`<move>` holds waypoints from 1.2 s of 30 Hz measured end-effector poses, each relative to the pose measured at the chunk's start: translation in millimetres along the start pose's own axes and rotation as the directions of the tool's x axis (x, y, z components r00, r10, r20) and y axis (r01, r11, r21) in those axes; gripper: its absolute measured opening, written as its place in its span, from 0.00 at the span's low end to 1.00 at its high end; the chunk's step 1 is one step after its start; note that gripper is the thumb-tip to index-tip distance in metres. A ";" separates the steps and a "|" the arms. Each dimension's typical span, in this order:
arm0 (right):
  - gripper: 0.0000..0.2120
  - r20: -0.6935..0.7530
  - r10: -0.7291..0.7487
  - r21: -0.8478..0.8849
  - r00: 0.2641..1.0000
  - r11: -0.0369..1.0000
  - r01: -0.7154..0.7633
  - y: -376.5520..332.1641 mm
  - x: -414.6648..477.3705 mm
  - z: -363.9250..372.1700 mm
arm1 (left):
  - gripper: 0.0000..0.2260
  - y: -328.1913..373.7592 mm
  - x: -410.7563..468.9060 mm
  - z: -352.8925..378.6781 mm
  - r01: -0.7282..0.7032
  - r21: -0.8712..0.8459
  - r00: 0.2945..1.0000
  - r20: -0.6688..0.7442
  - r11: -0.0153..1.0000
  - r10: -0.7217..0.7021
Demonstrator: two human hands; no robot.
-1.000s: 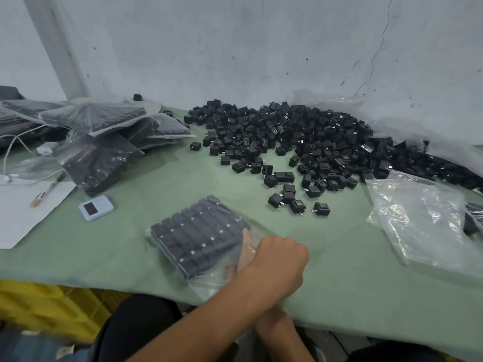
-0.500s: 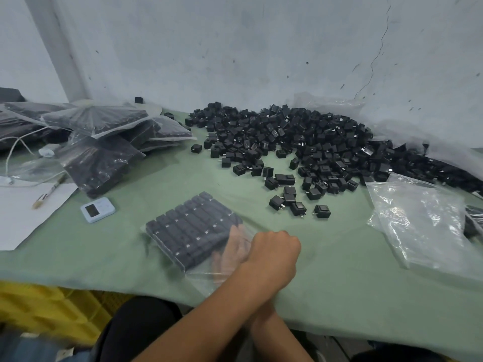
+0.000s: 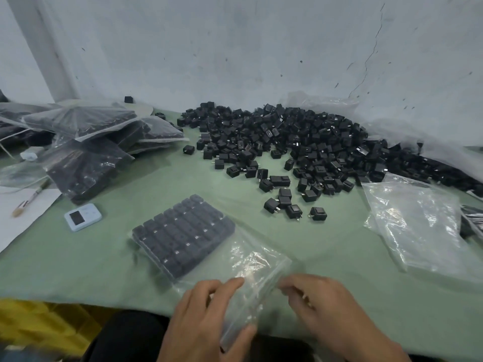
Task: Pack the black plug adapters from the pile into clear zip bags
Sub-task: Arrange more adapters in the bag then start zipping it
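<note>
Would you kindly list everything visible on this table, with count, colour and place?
plug adapters: many loose, black, piled far centre-right
filled zip bag: one, clear, adapters in rows, near centre
packed bags: several, clear, stacked far left
empty bags: a stack, clear, right
small device: one, pale blue, left of the filled zip bag
brush: one, on white paper, left edge
table cover: one, green
left hand: grips the filled zip bag's open end
right hand: pinches the same end

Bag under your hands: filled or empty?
Filled: rows of black adapters occupy the far half of the zip bag; its near half is bare film.
</note>
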State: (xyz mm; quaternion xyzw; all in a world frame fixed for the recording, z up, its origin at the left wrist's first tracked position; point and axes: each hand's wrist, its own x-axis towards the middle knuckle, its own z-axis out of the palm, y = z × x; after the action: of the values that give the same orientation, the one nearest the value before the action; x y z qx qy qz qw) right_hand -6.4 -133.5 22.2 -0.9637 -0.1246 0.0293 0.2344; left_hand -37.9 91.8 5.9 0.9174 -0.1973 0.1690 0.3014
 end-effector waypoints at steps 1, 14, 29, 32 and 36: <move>0.12 -0.112 0.035 -0.024 0.993 0.999 -0.038 16.6 16.3 -6.0 | 0.28 -3.3 -7.8 2.3 0.000 0.053 1.000 -0.018 0.999 0.001; 0.10 -0.246 0.271 -0.233 0.931 0.915 -0.329 75.5 166.6 -12.6 | 0.22 9.5 -25.8 13.4 0.212 0.072 0.977 -0.024 0.975 -0.211; 0.23 0.188 -0.003 0.728 0.982 0.671 -0.137 -16.2 -8.5 19.3 | 0.12 11.5 -14.4 24.7 0.356 -0.073 0.917 -0.165 0.931 -0.364; 0.20 0.189 -0.024 0.740 0.982 0.661 -0.127 -35.5 14.3 34.9 | 0.09 11.2 -13.1 22.6 0.379 -0.109 0.886 -0.243 0.919 -0.394; 0.10 0.097 -0.024 0.658 0.995 0.752 -0.046 -45.0 26.2 51.0 | 0.05 8.8 -11.1 19.2 0.378 -0.146 0.855 -0.323 0.914 -0.405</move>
State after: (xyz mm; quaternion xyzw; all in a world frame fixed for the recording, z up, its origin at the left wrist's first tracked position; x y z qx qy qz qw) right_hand 2.9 -65.5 -2.4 -0.8173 -0.1120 0.1203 0.5523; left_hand -47.9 76.3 -9.2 0.8816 0.0431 0.2552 0.3948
